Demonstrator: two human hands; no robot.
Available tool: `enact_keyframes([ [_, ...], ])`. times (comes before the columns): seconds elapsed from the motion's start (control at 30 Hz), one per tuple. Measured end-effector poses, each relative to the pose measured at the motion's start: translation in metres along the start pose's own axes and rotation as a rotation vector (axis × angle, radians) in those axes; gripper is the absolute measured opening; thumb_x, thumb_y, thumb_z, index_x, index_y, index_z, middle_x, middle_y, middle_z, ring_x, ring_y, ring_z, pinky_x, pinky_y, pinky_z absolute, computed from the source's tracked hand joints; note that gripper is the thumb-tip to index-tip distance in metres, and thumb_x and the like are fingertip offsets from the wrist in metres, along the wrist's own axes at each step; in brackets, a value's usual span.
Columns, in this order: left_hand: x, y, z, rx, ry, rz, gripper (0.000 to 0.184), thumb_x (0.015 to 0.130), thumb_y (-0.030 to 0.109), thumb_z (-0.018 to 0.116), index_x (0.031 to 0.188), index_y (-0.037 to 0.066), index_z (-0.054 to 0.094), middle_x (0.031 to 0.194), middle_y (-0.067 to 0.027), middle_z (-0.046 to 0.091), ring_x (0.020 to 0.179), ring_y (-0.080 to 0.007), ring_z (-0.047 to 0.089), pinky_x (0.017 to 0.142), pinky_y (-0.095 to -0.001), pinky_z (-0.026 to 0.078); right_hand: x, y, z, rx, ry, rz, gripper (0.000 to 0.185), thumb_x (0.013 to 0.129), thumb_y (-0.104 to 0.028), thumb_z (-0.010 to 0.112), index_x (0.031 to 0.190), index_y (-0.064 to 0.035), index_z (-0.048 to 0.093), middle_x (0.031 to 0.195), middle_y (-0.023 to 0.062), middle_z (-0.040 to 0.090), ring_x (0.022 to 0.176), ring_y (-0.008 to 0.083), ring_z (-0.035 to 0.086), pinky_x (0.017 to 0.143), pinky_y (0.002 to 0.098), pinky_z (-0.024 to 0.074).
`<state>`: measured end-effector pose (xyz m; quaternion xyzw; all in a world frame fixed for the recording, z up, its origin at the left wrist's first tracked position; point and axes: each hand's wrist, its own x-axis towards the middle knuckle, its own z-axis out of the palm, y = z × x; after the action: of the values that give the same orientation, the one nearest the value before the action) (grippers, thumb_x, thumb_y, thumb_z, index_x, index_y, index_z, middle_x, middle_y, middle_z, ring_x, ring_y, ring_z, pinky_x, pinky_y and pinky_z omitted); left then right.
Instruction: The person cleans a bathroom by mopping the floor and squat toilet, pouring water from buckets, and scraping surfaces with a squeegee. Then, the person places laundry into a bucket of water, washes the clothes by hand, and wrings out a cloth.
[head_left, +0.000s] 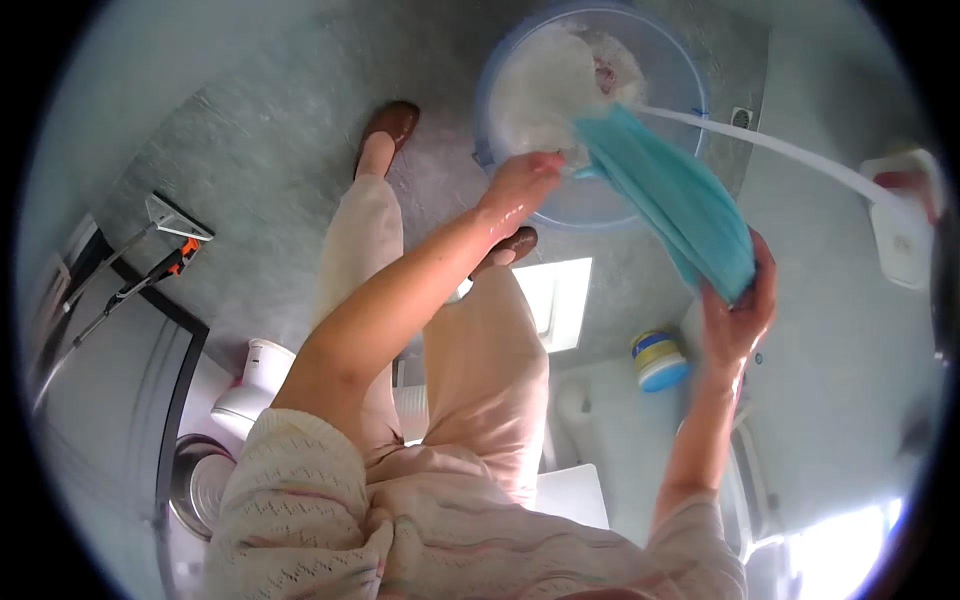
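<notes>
A wet-looking teal cloth (670, 200) hangs slantwise in the air, its far end over a round translucent blue tub (482, 110). My right hand (740, 300) is closed around the cloth's near end, bunching it. At the tub's near rim, my left hand (525, 185) has its fingers drawn together. A thin teal strip of the cloth reaches to those fingertips, which are slightly blurred. Whitish, sudsy water (545, 85) fills much of the tub, with a small pinkish thing showing among the foam. Both of my forearms look wet.
A white hose (800, 155) runs from the right wall into the tub. A floor drain (741, 118) lies beside it. To the right sits a blue-and-yellow container (658, 360). Long-handled squeegees (170, 250) lean at left, near a white pedestal-shaped fixture (255, 385).
</notes>
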<state>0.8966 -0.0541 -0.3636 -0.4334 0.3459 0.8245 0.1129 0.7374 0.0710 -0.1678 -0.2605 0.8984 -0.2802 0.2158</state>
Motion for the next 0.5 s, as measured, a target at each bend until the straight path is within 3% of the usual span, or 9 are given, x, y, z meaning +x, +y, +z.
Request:
enact_keyframes([
  [0.1, -0.015, 0.009, 0.002, -0.049, 0.018, -0.037, 0.039, 0.076, 0.019, 0.057, 0.111, 0.003, 0.054, 0.098, -0.0032, 0.056, 0.086, -0.0105, 0.049, 0.072, -0.0239, 0.038, 0.002, -0.001, 0.013, -0.016, 0.063, 0.051, 0.049, 0.066, 0.000, 0.061, 0.113, -0.0049, 0.048, 0.102, 0.0088, 0.057, 0.097, 0.0189, 0.053, 0.085, 0.0308, 0.0416],
  [0.17, -0.023, 0.013, 0.002, -0.091, 0.013, -0.041, 0.038, 0.077, 0.019, 0.057, 0.111, 0.003, 0.054, 0.097, -0.0034, 0.056, 0.086, -0.0102, 0.050, 0.071, -0.0240, 0.039, 0.014, 0.035, 0.055, 0.025, 0.038, 0.135, 0.050, 0.067, -0.003, 0.062, 0.114, -0.0049, 0.047, 0.103, 0.0111, 0.057, 0.097, 0.0209, 0.054, 0.084, 0.0313, 0.0417],
  [0.23, -0.023, 0.010, 0.000, -0.062, -0.006, -0.009, 0.037, 0.078, 0.020, 0.057, 0.111, 0.003, 0.054, 0.097, -0.0035, 0.057, 0.086, -0.0099, 0.050, 0.071, -0.0243, 0.040, 0.037, 0.078, 0.116, -0.099, -0.004, 0.172, 0.050, 0.068, -0.007, 0.064, 0.115, -0.0052, 0.047, 0.105, 0.0145, 0.056, 0.098, 0.0243, 0.054, 0.084, 0.0315, 0.0415],
  [0.27, -0.024, 0.008, 0.000, -0.063, -0.016, 0.004, 0.037, 0.078, 0.020, 0.057, 0.111, 0.003, 0.054, 0.097, -0.0033, 0.057, 0.086, -0.0096, 0.050, 0.071, -0.0240, 0.040, 0.048, 0.115, 0.153, -0.076, -0.016, 0.149, 0.049, 0.069, -0.012, 0.063, 0.115, -0.0053, 0.047, 0.105, 0.0174, 0.056, 0.098, 0.0305, 0.054, 0.083, 0.0346, 0.0420],
  [0.4, -0.031, 0.006, 0.002, 0.034, -0.029, -0.001, 0.034, 0.080, 0.019, 0.055, 0.111, 0.004, 0.054, 0.095, -0.0031, 0.057, 0.086, -0.0086, 0.050, 0.072, -0.0234, 0.040, 0.079, 0.203, 0.255, -0.428, -0.360, 0.247, 0.046, 0.069, -0.018, 0.060, 0.110, 0.0001, 0.048, 0.100, 0.0200, 0.057, 0.093, 0.0372, 0.054, 0.081, 0.0407, 0.0426],
  [0.43, -0.032, 0.003, 0.000, 0.024, -0.049, -0.019, 0.035, 0.081, 0.020, 0.055, 0.111, 0.003, 0.054, 0.097, -0.0040, 0.057, 0.087, -0.0091, 0.050, 0.073, -0.0240, 0.041, 0.079, 0.203, 0.263, -0.479, -0.470, 0.291, 0.045, 0.069, -0.019, 0.059, 0.108, 0.0010, 0.048, 0.099, 0.0207, 0.057, 0.092, 0.0383, 0.053, 0.080, 0.0416, 0.0426],
  [0.5, -0.038, -0.001, 0.000, -0.060, -0.094, -0.035, 0.036, 0.081, 0.020, 0.055, 0.113, 0.004, 0.053, 0.102, -0.0077, 0.056, 0.092, -0.0115, 0.051, 0.076, -0.0261, 0.041, 0.071, 0.202, 0.256, -0.458, -0.470, 0.292, 0.044, 0.068, -0.019, 0.059, 0.106, 0.0013, 0.049, 0.097, 0.0212, 0.057, 0.090, 0.0382, 0.054, 0.078, 0.0416, 0.0431],
])
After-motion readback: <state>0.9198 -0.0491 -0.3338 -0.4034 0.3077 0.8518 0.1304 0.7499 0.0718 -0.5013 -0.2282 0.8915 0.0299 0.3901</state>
